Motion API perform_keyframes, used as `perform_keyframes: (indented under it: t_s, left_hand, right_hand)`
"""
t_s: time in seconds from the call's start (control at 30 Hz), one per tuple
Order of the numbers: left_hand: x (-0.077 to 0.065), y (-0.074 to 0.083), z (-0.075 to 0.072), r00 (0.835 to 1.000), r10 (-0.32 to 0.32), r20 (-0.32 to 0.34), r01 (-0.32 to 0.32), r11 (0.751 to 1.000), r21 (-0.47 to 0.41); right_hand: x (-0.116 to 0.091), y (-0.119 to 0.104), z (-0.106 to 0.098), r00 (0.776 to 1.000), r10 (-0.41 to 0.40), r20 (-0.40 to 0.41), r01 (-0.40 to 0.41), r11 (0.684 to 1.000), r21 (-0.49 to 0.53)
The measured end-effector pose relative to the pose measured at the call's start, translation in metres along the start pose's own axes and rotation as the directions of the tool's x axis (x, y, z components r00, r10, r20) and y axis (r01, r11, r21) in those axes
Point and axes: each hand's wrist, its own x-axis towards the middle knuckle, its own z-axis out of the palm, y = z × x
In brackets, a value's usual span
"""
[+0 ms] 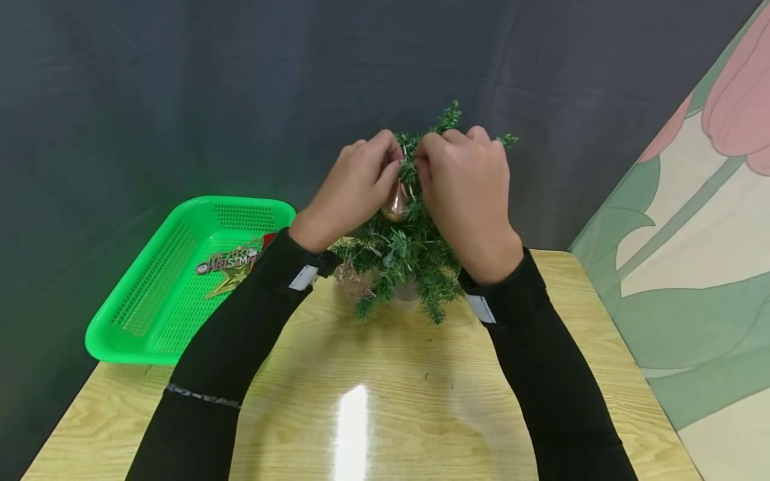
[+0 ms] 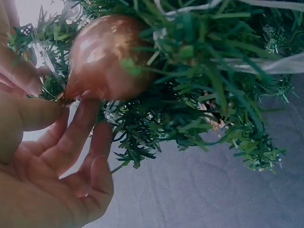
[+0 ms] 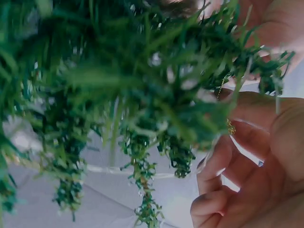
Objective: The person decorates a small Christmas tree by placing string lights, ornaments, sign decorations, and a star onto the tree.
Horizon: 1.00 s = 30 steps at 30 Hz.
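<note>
Both hands up at the small artificial Christmas tree (image 1: 412, 257) from my remote seat; I read the step as hanging the copper bauble (image 2: 107, 54), mid-attachment. Bauble is high on the near side of the tree, between the two hands, against the needles. Left hand (image 1: 361, 175) grasps it: left wrist view shows thumb and fingers pinched at its narrow neck. Right hand (image 1: 468, 184) is curled in just beside, at the same branch; right wrist view shows a thin gold cord (image 3: 231, 127) at its thumb and fingers, and I judge it's pinching that. Can't see whether the cord is over a twig or tied; needles hide it. My call: next move needs the left to carry the bauble's weight while the right seats the cord past the twig's tip, slack taken up before either lets go. Risk: springy branch flicks the cord off. Green basket (image 1: 174, 294) sits on the table (image 1: 385, 361) to the left, lettered sign (image 1: 231, 259) and gold star (image 1: 231, 280) inside, neither on the tree.
</note>
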Motion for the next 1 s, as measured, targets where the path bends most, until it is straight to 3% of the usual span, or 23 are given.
perform_keyframes:
  t_s: [0.17, 0.33, 0.5, 0.57, 0.67, 0.77, 0.9, 1.0]
  left_hand:
    - [0.004, -0.002, 0.004, 1.000, -0.019, -0.002, 0.019, 0.997, 0.075]
    - [-0.001, -0.005, 0.007, 0.997, -0.075, -0.005, 0.076, 0.996, 0.055]
    - [-0.004, -0.008, 0.009, 0.992, -0.106, -0.062, 0.108, 0.994, 0.023]
    - [-0.009, -0.010, 0.010, 0.992, -0.112, -0.066, 0.111, 0.994, -0.014]
    - [-0.025, -0.012, 0.009, 0.990, -0.111, -0.083, 0.105, 0.992, -0.075]
    - [-0.047, -0.015, 0.006, 0.986, -0.098, -0.135, 0.082, 0.989, -0.121]
    - [-0.084, -0.021, 0.000, 0.973, -0.097, -0.207, 0.068, 0.987, -0.143]
    - [-0.114, -0.030, -0.003, 0.967, -0.115, -0.226, 0.095, 0.991, -0.098]
  right_hand:
    - [0.002, 0.004, 0.001, 0.999, -0.003, 0.033, 0.003, 1.000, 0.003]
    - [-0.002, 0.008, 0.003, 0.998, -0.029, 0.062, 0.026, 0.999, 0.042]
    - [-0.004, 0.015, -0.003, 0.999, -0.035, -0.010, 0.036, 0.984, 0.177]
    - [-0.008, 0.020, -0.009, 0.998, 0.010, -0.055, 0.003, 0.971, 0.241]
    - [-0.022, 0.028, -0.019, 0.988, 0.119, -0.095, -0.084, 0.948, 0.306]
    - [-0.041, 0.039, -0.026, 0.965, 0.233, -0.122, -0.180, 0.923, 0.340]
    - [-0.066, 0.050, -0.025, 0.944, 0.305, -0.125, -0.240, 0.897, 0.371]
    - [-0.081, 0.052, -0.020, 0.940, 0.329, -0.090, -0.272, 0.883, 0.383]
